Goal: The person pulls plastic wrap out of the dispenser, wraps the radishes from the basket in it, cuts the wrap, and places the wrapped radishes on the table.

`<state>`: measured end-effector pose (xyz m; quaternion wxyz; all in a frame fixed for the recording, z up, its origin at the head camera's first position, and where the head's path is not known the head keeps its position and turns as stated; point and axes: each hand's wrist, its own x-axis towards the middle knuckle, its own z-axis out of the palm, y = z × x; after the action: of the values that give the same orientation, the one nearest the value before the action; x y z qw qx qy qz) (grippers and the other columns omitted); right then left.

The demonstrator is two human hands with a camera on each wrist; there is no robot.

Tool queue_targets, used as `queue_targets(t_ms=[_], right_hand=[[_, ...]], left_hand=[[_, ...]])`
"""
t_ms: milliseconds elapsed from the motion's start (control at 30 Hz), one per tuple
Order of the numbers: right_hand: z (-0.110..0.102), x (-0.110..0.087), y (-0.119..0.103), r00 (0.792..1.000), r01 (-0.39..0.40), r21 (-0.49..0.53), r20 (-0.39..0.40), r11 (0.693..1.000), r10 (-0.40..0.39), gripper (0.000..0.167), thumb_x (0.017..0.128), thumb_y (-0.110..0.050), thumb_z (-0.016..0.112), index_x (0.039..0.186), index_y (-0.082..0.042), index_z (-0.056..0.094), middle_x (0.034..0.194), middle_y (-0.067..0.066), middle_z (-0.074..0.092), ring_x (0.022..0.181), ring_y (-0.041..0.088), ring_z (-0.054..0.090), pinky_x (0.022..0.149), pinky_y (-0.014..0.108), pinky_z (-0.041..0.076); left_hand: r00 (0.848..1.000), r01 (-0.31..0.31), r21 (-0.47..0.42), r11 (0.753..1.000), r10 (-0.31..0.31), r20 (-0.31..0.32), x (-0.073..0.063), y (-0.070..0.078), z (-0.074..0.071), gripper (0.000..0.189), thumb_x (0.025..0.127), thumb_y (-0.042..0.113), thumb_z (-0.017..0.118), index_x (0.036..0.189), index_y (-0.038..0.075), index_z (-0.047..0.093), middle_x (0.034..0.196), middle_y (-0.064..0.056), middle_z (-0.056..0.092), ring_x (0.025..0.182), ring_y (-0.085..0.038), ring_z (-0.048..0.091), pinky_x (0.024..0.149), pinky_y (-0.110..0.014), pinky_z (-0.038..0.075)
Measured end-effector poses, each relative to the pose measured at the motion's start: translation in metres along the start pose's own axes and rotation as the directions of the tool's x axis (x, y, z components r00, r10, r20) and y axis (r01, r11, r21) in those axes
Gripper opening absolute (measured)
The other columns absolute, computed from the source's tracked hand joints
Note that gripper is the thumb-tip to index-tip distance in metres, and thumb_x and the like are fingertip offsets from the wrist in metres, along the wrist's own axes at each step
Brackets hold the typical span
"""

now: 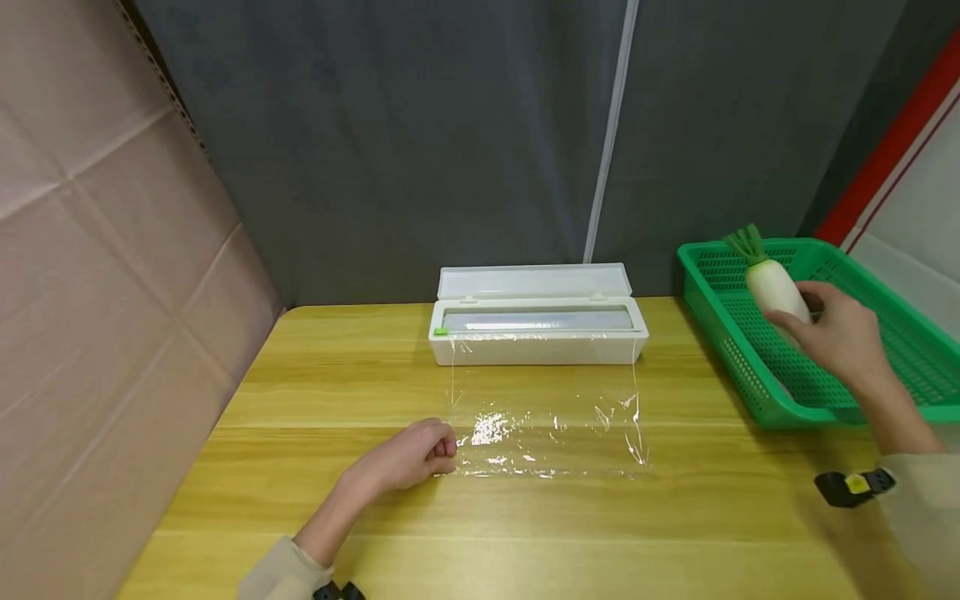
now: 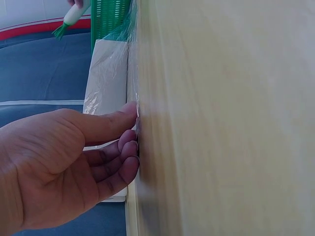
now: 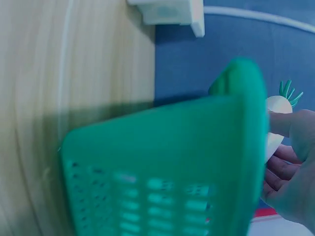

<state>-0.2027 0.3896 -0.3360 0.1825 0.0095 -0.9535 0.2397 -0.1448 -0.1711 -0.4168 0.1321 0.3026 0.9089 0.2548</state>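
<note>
In the head view, a sheet of clear plastic wrap (image 1: 540, 417) stretches toward me from a white wrap dispenser (image 1: 536, 350) whose lid stands raised. My left hand (image 1: 412, 454) pinches the near left corner of that sheet, thumb against curled fingers; the left wrist view shows the same pinch at the film's edge. On the right, my right hand (image 1: 843, 333) grips a white radish (image 1: 776, 292) with short green stalks, held above the green basket (image 1: 720, 350). The right wrist view shows the radish (image 3: 279, 104) partly hidden behind the fingers and the basket's rim.
The wooden table (image 1: 525, 542) runs back to a dark grey curtain (image 1: 412, 150). A pinkish covered panel (image 1: 97, 275) borders the left side. A small green slider (image 1: 441, 332) sits at the dispenser's left end. Behind the basket stands a red and white surface (image 1: 892, 150).
</note>
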Motion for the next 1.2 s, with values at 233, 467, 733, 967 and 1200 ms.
queue_targets(t_ms=[233, 467, 733, 967, 1200], right_hand=[[-0.003, 0.001, -0.030, 0.997, 0.065, 0.052, -0.054, 0.997, -0.062, 0.057, 0.097, -0.025, 0.069, 0.135, 0.013, 0.051, 0.121, 0.036, 0.057, 0.098, 0.029, 0.057, 0.080, 0.061, 0.038], [-0.002, 0.000, -0.057, 0.989, 0.130, 0.091, -0.089, 0.987, -0.122, 0.054, 0.094, -0.024, 0.074, 0.134, 0.007, 0.056, 0.119, 0.030, 0.061, 0.091, -0.004, 0.045, 0.077, 0.042, 0.038], [0.009, -0.005, -0.087, 0.970, 0.232, 0.096, -0.103, 0.968, -0.222, 0.053, 0.088, -0.014, 0.080, 0.132, 0.007, 0.059, 0.116, 0.028, 0.063, 0.097, 0.041, 0.059, 0.073, 0.021, 0.038], [0.024, -0.013, -0.113, 0.952, 0.305, 0.113, -0.075, 0.946, -0.298, 0.052, 0.085, -0.007, 0.081, 0.130, 0.007, 0.058, 0.118, 0.027, 0.062, 0.102, 0.040, 0.057, 0.080, 0.053, 0.049], [0.043, -0.017, -0.131, 0.929, 0.366, 0.168, -0.020, 0.915, -0.369, 0.051, 0.084, -0.008, 0.083, 0.128, 0.005, 0.061, 0.121, 0.027, 0.062, 0.106, 0.042, 0.058, 0.083, 0.058, 0.048]], left_hand=[[1.000, -0.002, -0.008, 1.000, 0.002, -0.004, 0.002, 0.000, 0.001, 0.011, 0.094, 0.010, 0.073, 0.094, 0.010, 0.061, 0.088, 0.006, 0.054, 0.081, -0.010, 0.050, 0.072, -0.025, 0.049], [1.000, -0.005, -0.015, 1.000, 0.005, -0.007, 0.003, -0.001, 0.001, 0.011, 0.093, 0.010, 0.073, 0.095, 0.011, 0.062, 0.088, 0.006, 0.054, 0.081, -0.009, 0.051, 0.073, -0.025, 0.050], [1.000, -0.005, -0.010, 1.000, 0.004, -0.006, 0.005, -0.001, 0.001, 0.011, 0.094, 0.010, 0.073, 0.095, 0.011, 0.062, 0.089, 0.006, 0.054, 0.082, -0.010, 0.051, 0.074, -0.025, 0.050], [1.000, -0.005, -0.015, 1.000, 0.005, -0.010, 0.004, 0.000, 0.001, 0.011, 0.094, 0.010, 0.073, 0.094, 0.011, 0.061, 0.088, 0.006, 0.054, 0.082, -0.010, 0.051, 0.074, -0.025, 0.050], [1.000, -0.012, -0.005, 1.000, 0.012, -0.015, 0.004, 0.000, 0.001, 0.012, 0.094, 0.010, 0.073, 0.094, 0.011, 0.061, 0.088, 0.006, 0.054, 0.081, -0.010, 0.051, 0.073, -0.025, 0.049]])
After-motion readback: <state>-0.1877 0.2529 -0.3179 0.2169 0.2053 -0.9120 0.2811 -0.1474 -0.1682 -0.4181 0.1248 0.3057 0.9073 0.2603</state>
